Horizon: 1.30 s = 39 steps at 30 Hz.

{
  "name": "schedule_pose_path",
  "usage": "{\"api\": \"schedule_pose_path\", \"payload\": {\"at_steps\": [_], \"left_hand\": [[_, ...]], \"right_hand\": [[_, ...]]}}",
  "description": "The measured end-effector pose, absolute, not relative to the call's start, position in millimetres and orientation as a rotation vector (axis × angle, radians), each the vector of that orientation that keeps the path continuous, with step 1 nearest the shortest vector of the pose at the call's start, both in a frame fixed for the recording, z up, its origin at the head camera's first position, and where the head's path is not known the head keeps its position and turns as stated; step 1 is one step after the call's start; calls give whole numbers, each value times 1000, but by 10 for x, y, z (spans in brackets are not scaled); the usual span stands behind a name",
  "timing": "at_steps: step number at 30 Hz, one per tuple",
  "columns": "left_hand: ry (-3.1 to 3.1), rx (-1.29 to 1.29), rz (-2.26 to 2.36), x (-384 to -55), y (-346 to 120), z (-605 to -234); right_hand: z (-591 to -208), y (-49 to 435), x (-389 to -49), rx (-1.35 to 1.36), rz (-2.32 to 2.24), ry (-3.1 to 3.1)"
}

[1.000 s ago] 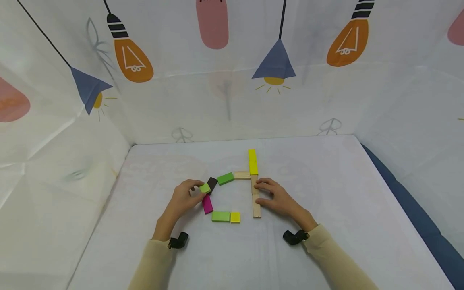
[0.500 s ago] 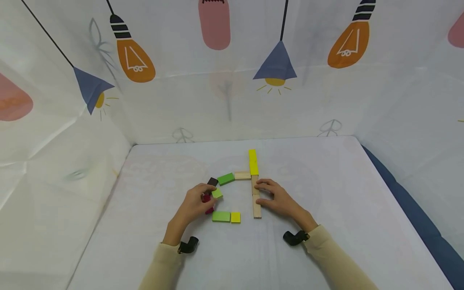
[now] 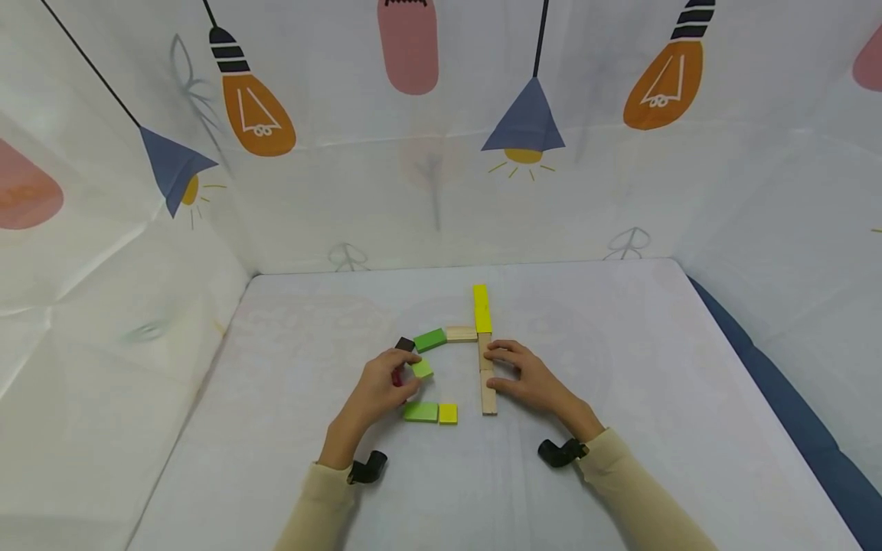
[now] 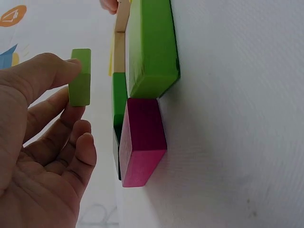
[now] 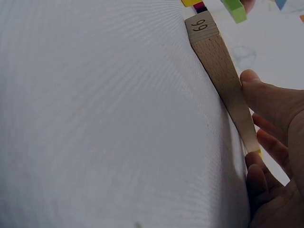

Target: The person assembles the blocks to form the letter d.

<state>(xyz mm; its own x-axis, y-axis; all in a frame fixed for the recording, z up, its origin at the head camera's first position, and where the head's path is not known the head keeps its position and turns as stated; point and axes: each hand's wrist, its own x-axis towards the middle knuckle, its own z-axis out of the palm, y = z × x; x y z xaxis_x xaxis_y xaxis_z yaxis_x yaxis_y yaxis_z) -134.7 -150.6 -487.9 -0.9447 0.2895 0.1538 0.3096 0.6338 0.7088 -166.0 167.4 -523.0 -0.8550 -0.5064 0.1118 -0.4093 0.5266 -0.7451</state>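
My left hand [image 3: 377, 385] pinches a light green block [image 4: 80, 80] between thumb and fingers, raised above the table inside a ring of blocks. Below it in the left wrist view lies a magenta block [image 4: 142, 137], mostly hidden by the hand in the head view. My right hand [image 3: 532, 379] rests beside two plain wooden blocks [image 3: 488, 394] laid end to end, its thumb and fingertips touching their right side. In the right wrist view the nearer wooden block [image 5: 221, 66] shows a number on its end.
Yellow blocks [image 3: 481, 308] extend the wooden column toward the back. A short wooden block [image 3: 461, 334], a green block [image 3: 430, 338] and a dark block [image 3: 405, 344] curve leftward. A longer light green block [image 3: 421, 412] and a small yellow block [image 3: 448, 414] lie at the front.
My left hand has carried the light green block rightward and slightly toward me, away from the dark and magenta blocks. The right hand stays at the wooden blocks.
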Motion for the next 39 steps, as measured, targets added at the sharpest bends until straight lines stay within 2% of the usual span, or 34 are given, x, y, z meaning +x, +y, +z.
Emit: {"api": "schedule_pose_path", "payload": {"at_steps": [39], "left_hand": [[-2789,-591,-1277,-1190,-1261,-4951]], "right_hand": [[-5236,1670,-1662,-804,-1247,2647]]}}
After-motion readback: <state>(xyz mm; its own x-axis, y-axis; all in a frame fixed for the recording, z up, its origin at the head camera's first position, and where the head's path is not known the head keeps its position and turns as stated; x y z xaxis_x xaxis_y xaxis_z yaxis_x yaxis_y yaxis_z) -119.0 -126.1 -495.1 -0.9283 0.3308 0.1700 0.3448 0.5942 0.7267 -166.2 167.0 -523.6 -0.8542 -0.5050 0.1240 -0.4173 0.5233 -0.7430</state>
